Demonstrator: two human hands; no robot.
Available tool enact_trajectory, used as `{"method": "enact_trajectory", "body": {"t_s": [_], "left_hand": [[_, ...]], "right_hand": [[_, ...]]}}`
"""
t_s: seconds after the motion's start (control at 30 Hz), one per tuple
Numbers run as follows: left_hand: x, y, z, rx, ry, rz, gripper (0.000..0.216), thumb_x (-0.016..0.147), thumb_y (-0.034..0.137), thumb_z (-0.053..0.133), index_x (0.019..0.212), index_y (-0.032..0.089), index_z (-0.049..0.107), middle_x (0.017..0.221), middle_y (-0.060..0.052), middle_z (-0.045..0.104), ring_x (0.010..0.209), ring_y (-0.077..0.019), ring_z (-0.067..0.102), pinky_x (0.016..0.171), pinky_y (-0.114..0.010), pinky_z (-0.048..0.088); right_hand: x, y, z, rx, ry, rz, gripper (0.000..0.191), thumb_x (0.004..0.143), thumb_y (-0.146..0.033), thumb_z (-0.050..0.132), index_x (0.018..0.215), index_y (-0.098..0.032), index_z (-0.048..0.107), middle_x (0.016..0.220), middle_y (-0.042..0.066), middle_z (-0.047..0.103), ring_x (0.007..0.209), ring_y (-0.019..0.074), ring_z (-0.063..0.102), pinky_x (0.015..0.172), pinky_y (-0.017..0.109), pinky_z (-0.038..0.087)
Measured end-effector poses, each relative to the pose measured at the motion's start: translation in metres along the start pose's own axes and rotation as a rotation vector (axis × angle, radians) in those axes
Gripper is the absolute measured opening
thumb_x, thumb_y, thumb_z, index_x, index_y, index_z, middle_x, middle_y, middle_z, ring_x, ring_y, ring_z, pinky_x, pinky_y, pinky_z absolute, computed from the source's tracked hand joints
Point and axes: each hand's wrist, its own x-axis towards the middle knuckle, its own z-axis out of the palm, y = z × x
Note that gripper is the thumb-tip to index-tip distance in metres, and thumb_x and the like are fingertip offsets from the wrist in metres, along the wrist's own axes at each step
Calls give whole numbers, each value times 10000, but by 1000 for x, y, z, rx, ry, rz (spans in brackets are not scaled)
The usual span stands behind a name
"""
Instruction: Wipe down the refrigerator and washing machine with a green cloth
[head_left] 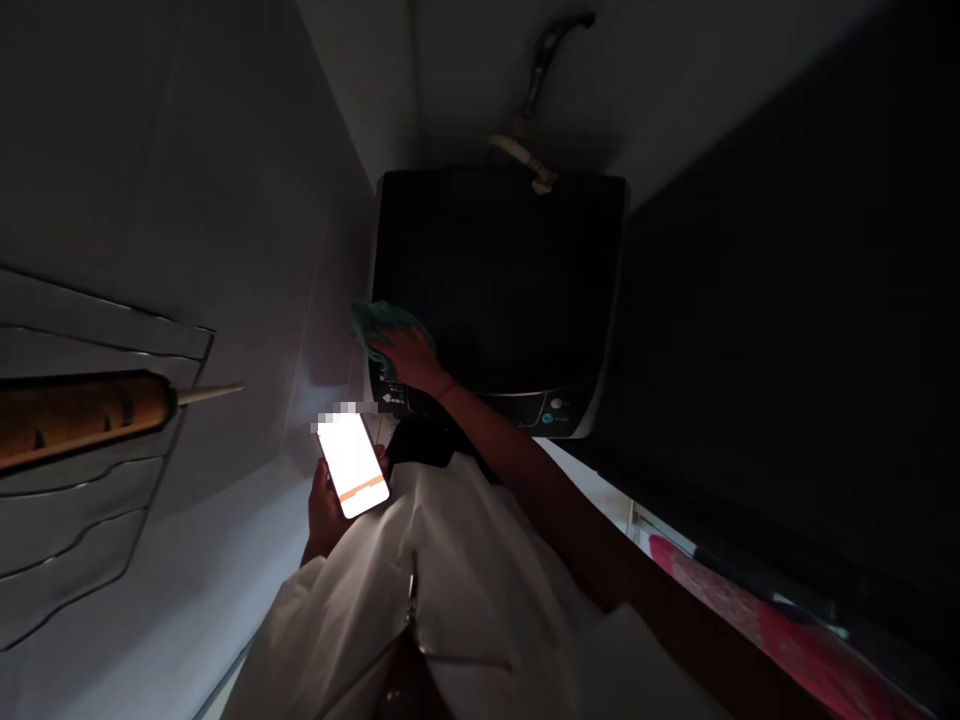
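My left hand (pixel 322 508) is closed round a smartphone (pixel 352 462), whose screen glows bright white with an orange strip near its lower end. My right hand (pixel 409 358) reaches across to a green cloth (pixel 390 320) and has hold of it. Part of the cloth is bunched under the fingers, at the front left corner of a top-loading washing machine (pixel 495 270). The machine has a dark lid and a control panel (pixel 517 408) along its front edge. My right forearm partly covers that panel.
A metal tap (pixel 544 65) juts from the back wall, with a pale hose fitting (pixel 525 160) below it. On the left wall hangs a wire rack (pixel 97 485) with an orange nozzled tube (pixel 82 415). Pink fabric (pixel 750 620) shows at lower right. The room is dim.
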Motion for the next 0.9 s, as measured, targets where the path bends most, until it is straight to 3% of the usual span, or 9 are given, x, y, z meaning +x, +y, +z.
{"method": "enact_trajectory", "body": {"t_s": [0.13,0.23,0.33,0.4,0.5,0.63,0.77,0.9], "left_hand": [[11,-1,15,97,-36,-73,690,1078,509,370,1569,43,502,1196,-224,807,997,-369,816,938,-508,659],[12,-7,28,144,-84,-90,706,1083,524,366,1591,46,472,1193,-214,809,986,-354,816,889,-477,667],[10,-17,34,120,-99,-82,698,1089,525,363,1602,61,460,1172,-199,817,973,-337,818,902,-465,661],[9,-26,34,92,-97,-65,685,1091,514,367,1600,66,464,1172,-195,818,1012,-345,813,949,-482,649],[7,-36,30,57,-89,-62,704,1086,527,388,1592,44,472,1186,-213,811,1063,-367,802,977,-502,640],[1,-40,18,27,-45,-57,717,1093,530,352,1611,43,445,1208,-227,802,1019,-361,814,946,-496,649],[-7,-38,3,-54,-21,-38,715,1100,506,329,1627,30,416,1199,-227,805,1028,-349,815,982,-473,637],[-15,-37,-9,-68,28,54,724,1094,487,350,1619,-8,412,1186,-241,805,996,-352,818,919,-459,653]], "right_hand": [[-103,44,-3,-14,16,343,541,1054,-123,448,1533,-318,608,1494,86,564,1313,271,497,1120,450,372],[-176,91,-20,-65,18,547,454,1045,-149,512,1451,-255,686,1383,152,592,1249,306,496,1089,478,362],[-226,136,-41,-146,53,764,430,1015,-184,628,1439,-223,687,1407,172,552,1285,316,471,1087,461,358],[-239,151,-47,-169,92,912,465,1001,-187,652,1466,-195,656,1449,184,517,1311,320,458,1058,437,372],[-229,140,-36,-138,108,977,456,1008,-129,546,1448,-179,655,1452,182,520,1312,329,463,1031,446,390],[-181,83,-9,-98,69,760,478,978,-88,487,1389,-225,689,1432,141,544,1297,323,486,1059,479,409],[-111,22,4,-42,22,519,535,969,-87,501,1464,-230,643,1457,162,516,1301,333,489,1052,489,429],[-22,-33,13,-28,30,261,546,1032,-138,487,1564,-241,550,1566,162,429,1351,345,463,1076,514,448]]}}
